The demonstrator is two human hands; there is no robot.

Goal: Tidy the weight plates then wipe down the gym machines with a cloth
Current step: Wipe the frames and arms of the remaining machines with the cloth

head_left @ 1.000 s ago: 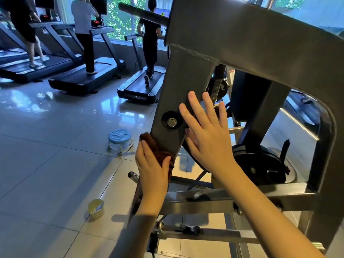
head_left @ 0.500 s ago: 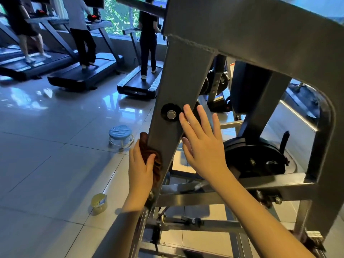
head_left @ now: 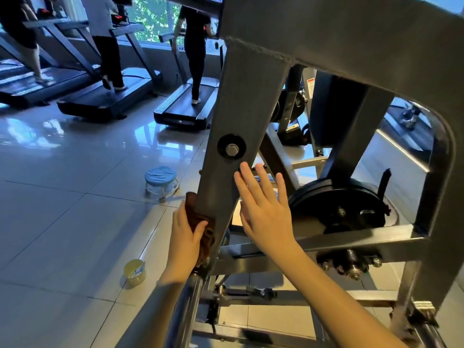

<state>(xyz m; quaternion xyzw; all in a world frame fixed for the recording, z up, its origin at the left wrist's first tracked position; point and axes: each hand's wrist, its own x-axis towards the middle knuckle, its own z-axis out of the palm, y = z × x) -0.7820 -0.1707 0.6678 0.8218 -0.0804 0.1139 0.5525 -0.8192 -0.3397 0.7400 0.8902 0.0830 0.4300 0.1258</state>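
A grey steel machine frame (head_left: 241, 101) fills the middle and right of the head view, its slanted beam carrying a black washer and bolt (head_left: 231, 148). My left hand (head_left: 184, 243) grips a brown cloth (head_left: 202, 227) against the beam's left edge, low down. My right hand (head_left: 263, 209) lies flat with straight fingers on the beam's right side, just below the bolt. A black weight plate (head_left: 336, 209) sits on its peg behind the frame, to the right of my right hand.
A small blue stool (head_left: 160, 180) and a yellow tin (head_left: 135, 272) stand on the glossy tiled floor at left. Three people walk on treadmills (head_left: 185, 109) along the far window. More machine bars and bolts (head_left: 349, 266) lie below and right.
Both hands have slid down the slanted beam; the cloth sits lower on its left edge, and my right hand is now below the bolt. The view has tilted downward.
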